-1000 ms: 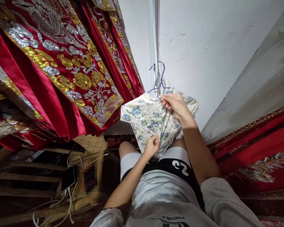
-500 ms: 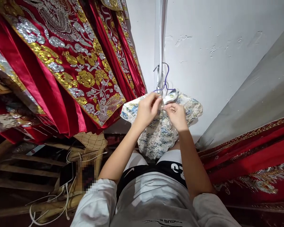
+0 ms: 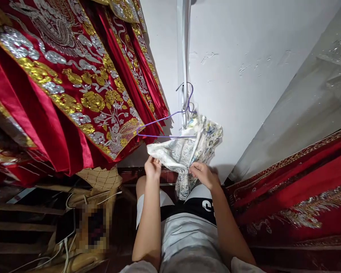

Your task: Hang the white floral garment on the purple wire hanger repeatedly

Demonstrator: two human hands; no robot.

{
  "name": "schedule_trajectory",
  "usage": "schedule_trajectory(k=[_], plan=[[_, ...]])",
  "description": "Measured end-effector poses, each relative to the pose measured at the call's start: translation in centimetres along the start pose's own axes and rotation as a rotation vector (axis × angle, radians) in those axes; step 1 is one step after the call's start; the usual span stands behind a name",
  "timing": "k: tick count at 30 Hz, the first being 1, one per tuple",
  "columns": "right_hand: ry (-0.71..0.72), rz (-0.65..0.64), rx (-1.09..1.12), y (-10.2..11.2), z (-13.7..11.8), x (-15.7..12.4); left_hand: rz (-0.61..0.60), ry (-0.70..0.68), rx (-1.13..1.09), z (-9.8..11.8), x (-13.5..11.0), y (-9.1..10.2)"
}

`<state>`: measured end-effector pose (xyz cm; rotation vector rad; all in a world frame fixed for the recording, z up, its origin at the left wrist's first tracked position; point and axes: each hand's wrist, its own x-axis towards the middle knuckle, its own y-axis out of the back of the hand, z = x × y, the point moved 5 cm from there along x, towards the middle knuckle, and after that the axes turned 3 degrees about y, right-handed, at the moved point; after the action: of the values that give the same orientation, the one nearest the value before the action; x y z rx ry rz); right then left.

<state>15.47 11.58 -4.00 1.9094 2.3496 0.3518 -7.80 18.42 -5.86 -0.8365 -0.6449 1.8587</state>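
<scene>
A white shirt with a blue and yellow floral print (image 3: 208, 134) hangs by one shoulder from a purple wire hanger (image 3: 165, 136). The hanger's left arm is bare, and its hook is at a white vertical strip (image 3: 183, 49) on the wall. My left hand (image 3: 152, 167) is closed on the edge of the shirt's loose side, low and to the left. Closer to the middle, my right hand (image 3: 202, 173) pinches the front of the shirt. The cloth between both hands is slack and folded, with its pale inner side showing.
Red drapes with gold and silver sequins (image 3: 92, 100) hang at the left. Below them stands a wooden slatted seat (image 3: 25, 227) with a phone (image 3: 66, 225) and white cables. More red embroidered cloth (image 3: 307, 189) and a grey sheet (image 3: 295, 94) are at the right.
The shirt's left side has come off the hanger, baring its left arm. Both hands have moved down from the collar, the left one also outward. The view has shifted slightly.
</scene>
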Motion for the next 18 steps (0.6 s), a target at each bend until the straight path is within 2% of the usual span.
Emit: schedule_trajectory(k=[2, 4, 7, 9, 12, 14, 16, 18], plan=[[-0.067, -0.139, -0.067, 0.1, 0.6, -0.4, -0.073, 0.017, 0.089, -1.8, -1.2, -0.8], [-0.115, -0.187, -0.127, 0.2, 1.4, -0.7, -0.215, -0.019, 0.136, -2.3, -2.7, -2.4], [-0.12, -0.032, -0.086, 0.2, 1.9, -0.5, -0.497, -0.102, 0.165, -1.9, -5.9, -5.0], [-0.096, 0.072, 0.082, -0.3, 1.6, -0.1, -0.668, -0.161, 0.28, -1.8, -8.6, -6.4], [-0.076, 0.067, 0.405, -1.7, 0.1, 0.6, -0.897, -0.303, 0.61, -1.9, -12.1, -8.1], [-0.072, 0.001, 0.527, -2.1, -1.4, 0.9, -0.954, -0.437, 0.777, -1.5, -13.3, -8.8], [-0.078, -0.111, 0.521, -1.7, -3.2, 1.1, -0.897, -0.541, 0.82, -0.6, -12.9, -8.9], [-0.095, -0.271, 0.398, -0.8, -4.9, 1.1, -0.873, -0.522, 0.847, -0.3, -11.6, -8.7]])
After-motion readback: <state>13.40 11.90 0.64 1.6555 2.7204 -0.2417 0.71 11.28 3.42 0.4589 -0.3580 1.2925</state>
